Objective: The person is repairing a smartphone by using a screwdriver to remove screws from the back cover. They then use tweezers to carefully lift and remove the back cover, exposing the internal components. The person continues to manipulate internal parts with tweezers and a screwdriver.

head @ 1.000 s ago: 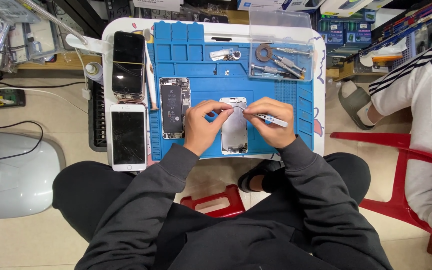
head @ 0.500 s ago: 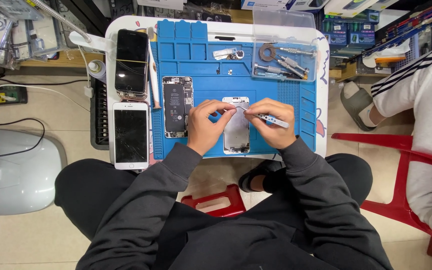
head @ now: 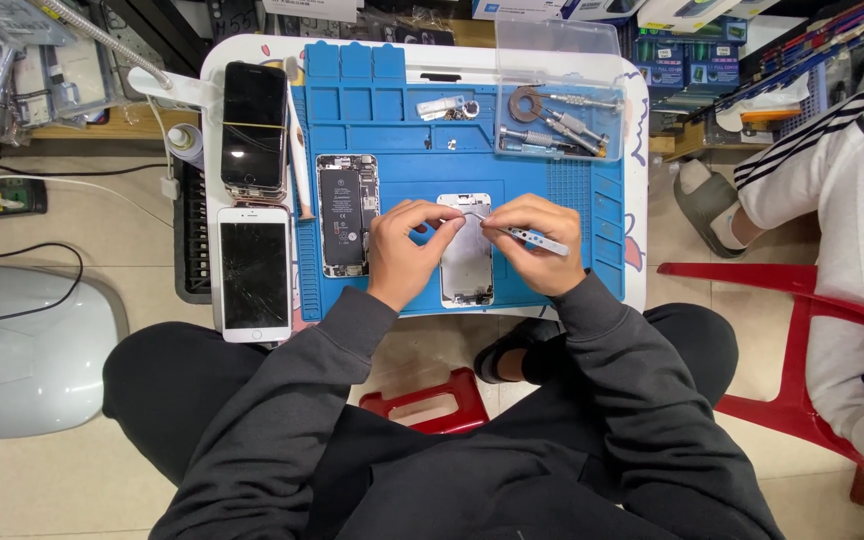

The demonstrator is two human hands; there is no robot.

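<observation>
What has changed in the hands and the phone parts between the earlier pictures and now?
Very little. The right hand keeps the tweezers, with their tip at the top of the screen panel. The left hand stays at the panel's upper left corner, its fingers only slightly shifted. Nothing was taken hold of or let go. The opened phone, the two phones at the left and the clear tool box lie as before.

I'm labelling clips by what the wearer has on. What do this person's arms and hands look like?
Both arms are covered by long dark grey sweatshirt sleeves with ribbed cuffs ending at the wrists. The left hand and right hand are bare: no gloves, and no rings, watch or wrist strap show. The sleeves are plain, with no stripes or markings visible.
</observation>
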